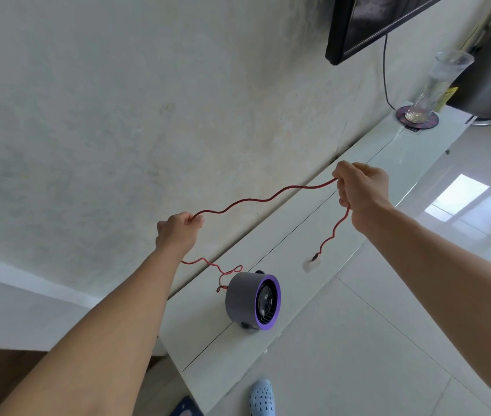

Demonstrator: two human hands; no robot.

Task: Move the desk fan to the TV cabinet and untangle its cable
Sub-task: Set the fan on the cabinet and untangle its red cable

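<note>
Two bare arms stretch out over the white TV cabinet (208,325), each fist closed around the red cable (263,200) of a small grey desk fan (253,300). The left hand (178,232), above and left of the fan, grips the cable with its knuckles towards the wall. The right hand (361,190), higher and to the fan's upper right, pinches it between curled fingers. The cable hangs in a wavy line between them. A kinked length drops from the left hand to the fan's back. The free end curls down from the right hand to a blurred plug (311,261) just right of the fan. The fan stands on the cabinet near its front edge. Bare top runs beyond it to a tall glass (436,85), well apart.
</note>
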